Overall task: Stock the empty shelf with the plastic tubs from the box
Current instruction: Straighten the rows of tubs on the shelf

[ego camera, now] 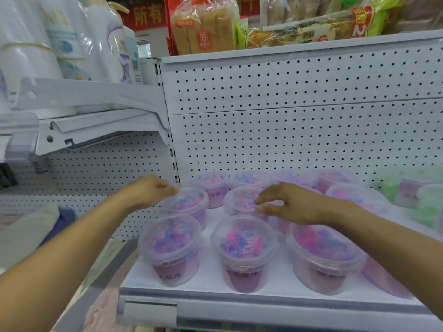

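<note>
Several clear plastic tubs of pink and purple beads stand in rows on the white shelf [239, 287]. My left hand [153, 188] hovers at the rim of a middle-row tub [189, 204] on the shelf's left side, fingers loosely curled, holding nothing. My right hand [287, 203] reaches over the shelf with fingers relaxed, its fingertips at the lid of another middle-row tub [239, 200]. Front-row tubs [171, 248] [242, 250] [323, 257] sit below my arms. The box is not in view.
Green tubs [429, 200] stand at the shelf's right end. A white pegboard back panel [287, 130] rises behind the tubs. Bread packs [203, 25] lie on the shelf above. White bottles [72, 39] fill the upper left shelf, whose bracket [96, 130] juts out.
</note>
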